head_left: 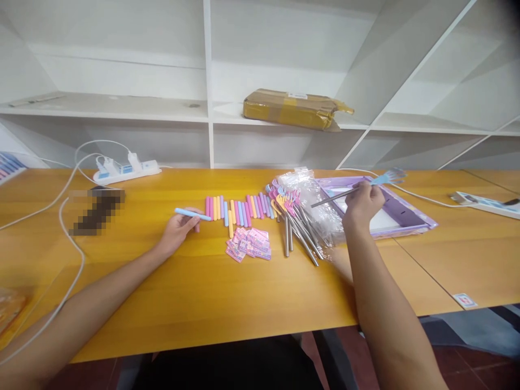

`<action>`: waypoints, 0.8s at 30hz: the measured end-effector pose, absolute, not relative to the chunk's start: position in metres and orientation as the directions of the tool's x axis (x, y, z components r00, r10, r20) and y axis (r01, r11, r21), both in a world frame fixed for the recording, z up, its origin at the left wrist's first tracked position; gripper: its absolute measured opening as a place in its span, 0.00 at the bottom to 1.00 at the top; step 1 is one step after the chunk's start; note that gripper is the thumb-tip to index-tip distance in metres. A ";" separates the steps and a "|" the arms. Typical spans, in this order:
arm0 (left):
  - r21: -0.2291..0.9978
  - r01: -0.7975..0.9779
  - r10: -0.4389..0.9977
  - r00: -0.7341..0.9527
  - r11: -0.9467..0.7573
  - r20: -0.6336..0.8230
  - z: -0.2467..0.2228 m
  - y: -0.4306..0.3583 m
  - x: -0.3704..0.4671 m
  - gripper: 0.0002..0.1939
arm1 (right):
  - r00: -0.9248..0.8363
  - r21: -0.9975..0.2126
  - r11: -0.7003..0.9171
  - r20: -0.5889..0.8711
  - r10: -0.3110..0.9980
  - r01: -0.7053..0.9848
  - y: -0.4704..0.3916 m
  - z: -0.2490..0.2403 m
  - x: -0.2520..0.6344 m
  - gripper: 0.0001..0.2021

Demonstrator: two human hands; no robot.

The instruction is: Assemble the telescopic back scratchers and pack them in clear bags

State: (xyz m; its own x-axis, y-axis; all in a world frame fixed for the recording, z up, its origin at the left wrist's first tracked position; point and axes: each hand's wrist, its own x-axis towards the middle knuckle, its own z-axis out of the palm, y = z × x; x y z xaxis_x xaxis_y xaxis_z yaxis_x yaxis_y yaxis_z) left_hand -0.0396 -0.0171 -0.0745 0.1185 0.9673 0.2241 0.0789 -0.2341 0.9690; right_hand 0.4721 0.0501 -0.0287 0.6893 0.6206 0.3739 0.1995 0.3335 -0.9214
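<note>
My left hand pinches a light blue tube at the left end of a row of pink, orange, blue and purple tubes. Raised over the purple tray, my right hand grips a metal rod with a light blue hand-shaped head. Between the hands lies a pile of similar rods with pink, orange and blue heads. Small printed pink cards are scattered in front of the row.
Clear plastic wrap lies beside the purple tray. A white power strip with cables stands at the back left, another at the right. A taped cardboard box rests on the white shelf.
</note>
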 end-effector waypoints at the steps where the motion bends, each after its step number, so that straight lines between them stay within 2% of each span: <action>1: 0.965 0.087 0.963 0.132 -0.247 0.234 -0.073 -0.019 -0.038 0.21 | 0.707 -0.916 0.381 0.350 0.615 0.122 0.050 -0.027 0.470 0.18; 4: 0.953 0.126 0.954 0.156 -0.275 0.255 -0.071 -0.026 -0.033 0.19 | 0.641 -0.873 0.473 0.296 0.708 -0.120 0.047 -0.023 0.450 0.18; 6: 0.954 0.135 0.952 0.188 -0.267 0.240 -0.072 -0.033 -0.029 0.19 | 0.481 -0.847 0.445 0.272 0.833 -0.291 0.040 -0.022 0.429 0.18; 8: 0.960 0.161 0.946 0.269 -0.228 0.179 -0.072 -0.039 -0.026 0.21 | 0.276 -0.863 0.365 0.277 0.920 -0.349 0.030 -0.023 0.404 0.17; 11: 0.936 0.286 0.910 0.409 -0.205 0.075 -0.072 -0.046 -0.023 0.25 | 0.005 -0.899 0.258 0.274 0.962 -0.354 0.013 -0.026 0.367 0.16; 14: 0.873 0.394 0.861 0.505 -0.289 0.057 -0.069 -0.048 -0.022 0.22 | -0.149 -0.921 0.177 0.241 0.959 -0.347 -0.003 -0.030 0.338 0.18; 18: 0.836 0.427 0.809 0.587 -0.345 0.034 -0.064 -0.048 -0.021 0.21 | -0.186 -0.941 0.170 0.230 0.955 -0.293 -0.017 -0.035 0.316 0.21; 24: 0.844 0.422 0.803 0.595 -0.332 0.019 -0.061 -0.050 -0.020 0.21 | -0.181 -0.953 0.165 0.215 0.960 -0.254 -0.020 -0.039 0.311 0.22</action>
State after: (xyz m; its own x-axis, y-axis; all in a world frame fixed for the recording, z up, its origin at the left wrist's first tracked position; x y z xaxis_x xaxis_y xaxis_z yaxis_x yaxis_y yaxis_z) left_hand -0.0203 -0.0502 -0.0609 0.5953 0.8033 0.0188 0.4218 -0.3324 0.8435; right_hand 0.3106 -0.0205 -0.0392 -0.1810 0.9598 0.2147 -0.2541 0.1652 -0.9530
